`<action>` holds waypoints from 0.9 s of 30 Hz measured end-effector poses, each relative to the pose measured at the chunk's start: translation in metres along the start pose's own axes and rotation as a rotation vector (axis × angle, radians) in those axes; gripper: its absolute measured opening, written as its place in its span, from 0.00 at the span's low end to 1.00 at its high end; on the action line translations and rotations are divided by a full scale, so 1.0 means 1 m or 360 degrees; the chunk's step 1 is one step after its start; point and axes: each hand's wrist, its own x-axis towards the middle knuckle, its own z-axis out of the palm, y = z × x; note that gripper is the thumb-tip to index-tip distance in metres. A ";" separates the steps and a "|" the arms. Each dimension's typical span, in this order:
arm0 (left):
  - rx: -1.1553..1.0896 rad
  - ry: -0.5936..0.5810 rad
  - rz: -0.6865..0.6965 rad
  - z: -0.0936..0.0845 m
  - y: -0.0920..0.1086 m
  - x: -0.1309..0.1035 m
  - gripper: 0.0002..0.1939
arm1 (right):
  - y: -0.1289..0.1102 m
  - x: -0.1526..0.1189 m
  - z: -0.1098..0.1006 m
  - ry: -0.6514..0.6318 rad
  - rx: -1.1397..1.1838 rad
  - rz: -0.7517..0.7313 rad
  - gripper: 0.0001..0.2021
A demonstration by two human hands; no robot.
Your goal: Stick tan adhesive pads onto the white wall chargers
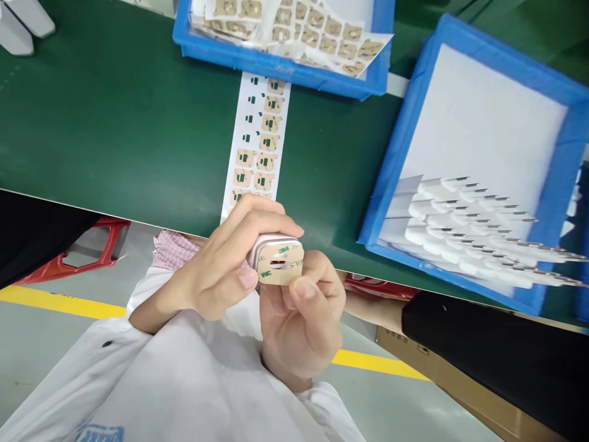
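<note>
My left hand is wrapped round a white plastic part with rounded corners, its flat end turned up toward me. On that end lies a tan adhesive sticker with green print and a small slot in its middle. The thumb and forefinger of my right hand pinch at the sticker's lower right corner. Just beyond my hands, a white sticker sheet runs across the green table; tan stickers fill its right column and the near part of its left column. My left hand covers the sheet's near end.
A blue tray at the back holds more sticker sheets. In another blue tray on the right stand rows of white parts with thin metal ends. White pieces lie at the far left. Dark-sleeved arms of other people show on both sides.
</note>
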 end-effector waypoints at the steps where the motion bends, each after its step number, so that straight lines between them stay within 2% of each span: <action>1: 0.0030 -0.0021 0.0031 -0.002 -0.002 0.000 0.21 | 0.000 0.000 0.000 0.0006 -0.0013 -0.0004 0.17; 5: 0.0246 -0.0167 0.0136 -0.010 -0.010 0.002 0.25 | -0.002 0.002 -0.003 0.0040 -0.0095 -0.0021 0.18; 10: 0.0347 -0.0335 0.0082 -0.023 -0.010 0.002 0.31 | -0.011 0.005 -0.010 0.0031 -0.0043 -0.0139 0.23; 12: 0.0394 -0.0272 0.0050 -0.028 -0.009 0.002 0.32 | -0.019 0.008 -0.014 0.0047 -0.0039 -0.0226 0.27; 14: 0.0412 -0.0072 0.0032 -0.030 -0.010 0.002 0.29 | -0.025 0.011 -0.016 0.0060 -0.0053 -0.0268 0.30; 16: 0.0334 0.0169 0.0100 -0.025 -0.014 0.002 0.26 | -0.027 0.012 -0.016 0.0084 -0.0054 -0.0251 0.31; 18: 0.0163 0.0317 0.0214 -0.015 -0.019 0.003 0.25 | -0.024 0.011 -0.012 0.0109 -0.0015 -0.0207 0.30; 23: -0.0227 0.0239 0.0316 0.014 -0.027 0.002 0.27 | -0.012 0.004 -0.004 0.0021 0.0166 -0.0111 0.25; 27: 0.0051 0.0262 0.0258 0.018 -0.030 -0.004 0.28 | -0.009 0.002 -0.008 0.0110 0.0135 -0.0016 0.19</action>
